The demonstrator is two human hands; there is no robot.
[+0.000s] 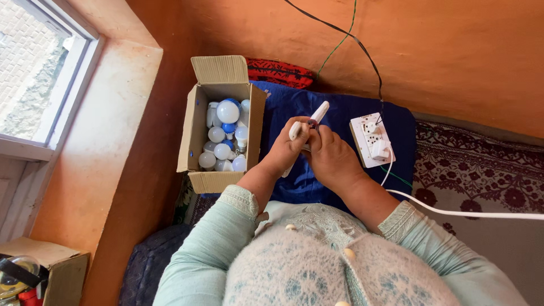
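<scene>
I see both hands meeting over a blue cloth, closed together on one white tool. My left hand wraps its lower end, fingers curled tight round the pale handle. My right hand presses in against the left from the other side, its fingertips pinching something small at the tool's middle; what that small piece is I cannot tell. The tool's upper end sticks out past both hands, tilted up and away to the right.

Just left of the left hand stands an open box full of bulbs, white ones and a few blue. Just right of the right hand a white socket board lies on the cloth with a plug in it. A white cable runs from the board past my right sleeve. A dark wire climbs the orange wall beyond the hands.
</scene>
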